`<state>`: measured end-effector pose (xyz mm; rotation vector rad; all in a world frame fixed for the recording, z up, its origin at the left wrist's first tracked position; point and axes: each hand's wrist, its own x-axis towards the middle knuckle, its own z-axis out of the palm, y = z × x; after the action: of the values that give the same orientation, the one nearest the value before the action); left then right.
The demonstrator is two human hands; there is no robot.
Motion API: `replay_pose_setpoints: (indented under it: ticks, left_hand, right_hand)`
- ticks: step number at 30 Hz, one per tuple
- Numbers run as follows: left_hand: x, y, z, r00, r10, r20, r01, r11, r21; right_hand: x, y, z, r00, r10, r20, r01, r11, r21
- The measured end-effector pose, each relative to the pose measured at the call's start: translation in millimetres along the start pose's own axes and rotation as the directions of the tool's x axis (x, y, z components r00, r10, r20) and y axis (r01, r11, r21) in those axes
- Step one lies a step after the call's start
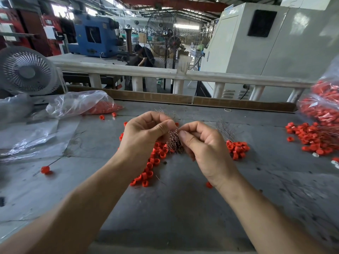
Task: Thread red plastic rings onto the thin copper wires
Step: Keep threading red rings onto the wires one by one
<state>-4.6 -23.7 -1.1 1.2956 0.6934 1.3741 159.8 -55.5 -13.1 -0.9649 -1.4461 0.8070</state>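
My left hand [146, 132] grips a bundle of thin copper wires [174, 142] above the middle of the grey table [174, 208]; the wire ends hang down below my fingers and stick out above them. My right hand [200, 142] pinches at the top of the same bundle with thumb and forefinger, close against the left thumb. Whether a ring sits between the fingertips is hidden. Loose red plastic rings [150, 167] lie scattered on the table under my left wrist. A small cluster of red rings on wires [237, 148] lies just right of my right hand.
A clear bag of red rings [82, 105] lies at the back left, beside a small white fan [27, 70]. More bagged rings [322, 107] and a loose pile of rings [311, 138] sit at the right edge. One ring on a wire [45, 169] lies at left. A white railing [165, 74] runs behind the table.
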Motion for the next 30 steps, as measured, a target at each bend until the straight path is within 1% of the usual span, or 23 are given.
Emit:
replay_pose_setpoints:
  ticks: [6,7,8,9,10,11,12,13,14,15,16,18,22,25,27,28,30]
  left_hand:
    - [-1.6,0.7,5.1,0.996,-0.045,-0.071,0.040,0.996,-0.076]
    - [-1.8,2.0,3.9,0.996,-0.046,-0.075,0.041,0.997,-0.060]
    - [-1.5,3.1,1.2,0.996,-0.029,-0.085,0.029,1.000,0.000]
    - [-0.3,4.0,-3.3,0.995,0.014,-0.096,-0.002,0.992,0.125]
    - [1.4,3.9,-8.5,0.992,0.076,-0.099,-0.042,0.950,0.309]
    - [3.3,2.7,-13.7,0.986,0.139,-0.087,-0.077,0.860,0.504]
    - [4.7,1.4,-17.7,0.982,0.176,-0.065,-0.088,0.736,0.671]
    - [5.3,0.6,-19.9,0.983,0.176,-0.044,-0.073,0.606,0.792]
    - [4.7,0.2,-20.9,0.988,0.152,-0.026,-0.054,0.498,0.866]
    - [3.8,-0.4,-21.0,0.993,0.117,-0.012,-0.039,0.418,0.908]
    - [3.1,-1.3,-21.2,0.996,0.085,-0.001,-0.030,0.360,0.933]
    - [2.0,-2.0,-22.4,0.998,0.054,0.012,-0.027,0.286,0.958]
    - [1.1,-0.6,-23.7,0.999,0.037,0.003,-0.010,0.213,0.977]
    - [1.0,-0.5,-24.4,0.999,0.024,0.026,-0.030,0.169,0.985]
    - [2.1,-1.9,-25.0,0.998,0.046,0.047,-0.055,0.186,0.981]
    - [2.5,-2.8,-24.8,0.996,0.067,0.055,-0.069,0.214,0.974]
    - [3.7,-3.7,-23.0,0.991,0.120,0.051,-0.086,0.314,0.946]
  right_hand:
    - [0.8,1.2,5.4,1.000,0.002,0.008,-0.003,1.000,0.005]
    - [0.6,1.4,5.1,1.000,-0.002,-0.005,0.002,1.000,-0.007]
    - [0.5,1.9,4.4,1.000,-0.006,-0.026,0.005,1.000,-0.025]
    - [0.4,2.5,3.5,0.999,-0.006,-0.051,0.004,0.999,-0.042]
    - [0.5,3.5,2.7,0.997,-0.005,-0.079,0.001,0.999,-0.052]
    - [1.0,4.3,1.8,0.994,-0.002,-0.107,-0.004,0.998,-0.059]
    - [1.5,4.9,0.9,0.991,0.001,-0.131,-0.010,0.998,-0.065]
    - [2.0,5.1,0.2,0.989,0.006,-0.150,-0.017,0.997,-0.070]
    - [2.4,5.1,-0.4,0.987,0.011,-0.163,-0.024,0.997,-0.074]
    - [2.6,5.1,-0.7,0.986,0.015,-0.169,-0.029,0.997,-0.077]
    - [2.5,5.3,-0.9,0.985,0.017,-0.169,-0.032,0.996,-0.081]
    - [2.0,5.6,-0.5,0.987,0.014,-0.159,-0.030,0.995,-0.094]
    - [1.2,5.8,0.8,0.990,-0.002,-0.138,-0.016,0.992,-0.127]
    - [0.4,6.7,1.5,0.992,0.006,-0.123,-0.024,0.990,-0.140]
    - [0.0,7.5,1.8,0.992,0.010,-0.122,-0.027,0.989,-0.143]
    - [-0.1,7.6,1.8,0.992,0.009,-0.124,-0.027,0.989,-0.144]
    - [0.1,7.2,1.8,0.992,0.003,-0.129,-0.021,0.990,-0.140]
